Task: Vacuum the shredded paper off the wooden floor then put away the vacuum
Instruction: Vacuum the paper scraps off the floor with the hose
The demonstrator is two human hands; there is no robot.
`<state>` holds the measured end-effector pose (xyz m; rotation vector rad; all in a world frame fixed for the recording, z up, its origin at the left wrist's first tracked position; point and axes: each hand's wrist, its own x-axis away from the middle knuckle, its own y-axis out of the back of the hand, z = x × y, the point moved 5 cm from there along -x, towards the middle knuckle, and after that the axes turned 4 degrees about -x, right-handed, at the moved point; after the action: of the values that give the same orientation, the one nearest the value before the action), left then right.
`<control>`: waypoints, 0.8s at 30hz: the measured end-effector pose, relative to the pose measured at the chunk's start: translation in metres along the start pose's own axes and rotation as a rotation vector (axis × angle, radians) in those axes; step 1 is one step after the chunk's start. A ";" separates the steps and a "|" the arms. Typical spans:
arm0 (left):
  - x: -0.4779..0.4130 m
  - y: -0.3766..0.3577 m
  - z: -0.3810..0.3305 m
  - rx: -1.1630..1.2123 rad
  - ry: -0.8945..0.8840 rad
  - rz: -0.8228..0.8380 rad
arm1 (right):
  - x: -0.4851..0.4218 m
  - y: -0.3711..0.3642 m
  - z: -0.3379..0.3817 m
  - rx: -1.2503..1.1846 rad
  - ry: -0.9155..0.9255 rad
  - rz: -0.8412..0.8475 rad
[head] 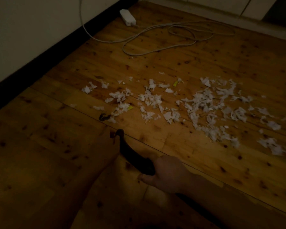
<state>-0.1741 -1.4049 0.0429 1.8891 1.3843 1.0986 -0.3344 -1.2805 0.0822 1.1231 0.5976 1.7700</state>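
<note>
Dim room: my right grip (167,169) curls round the near end of a dark curved vacuum part (130,151), its far tip pointing to 11 o'clock, low over the wooden floor (40,146). White shredded paper (196,103) lies scattered over the boards from 12 to 3 o'clock of my grip, the nearest scraps just beyond that tip. Far off at 12 o'clock, a white power strip (127,17) sits by the dark skirting board (56,52), its cord (172,38) looped on the floor.

Dim, warm-toned view: wooden floor (172,63) is brightest around the shredded paper (196,104), deep shadow on the viewer's side of it, focus soft throughout, scraps smeared at its right end.
</note>
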 end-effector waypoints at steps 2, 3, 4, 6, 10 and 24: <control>0.004 0.007 -0.004 -0.011 -0.007 -0.027 | -0.002 0.001 0.005 0.001 0.029 -0.015; 0.006 0.010 -0.005 -0.030 -0.014 -0.031 | -0.004 0.001 0.008 -0.005 0.040 -0.023; 0.007 0.014 -0.006 -0.049 -0.026 -0.034 | -0.005 0.001 0.010 -0.013 0.052 -0.037; 0.013 0.024 -0.009 -0.096 -0.026 -0.035 | -0.009 0.005 0.012 -0.037 0.065 -0.063; 0.026 0.042 -0.004 -0.222 -0.071 -0.063 | -0.025 0.014 0.019 -0.028 0.066 -0.049; 0.078 0.094 0.004 -0.416 -0.062 0.047 | -0.027 0.025 0.034 -0.081 0.076 0.077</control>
<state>-0.1131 -1.3610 0.1398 1.6422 0.9880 1.2292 -0.3113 -1.3185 0.1053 1.0397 0.5292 1.8928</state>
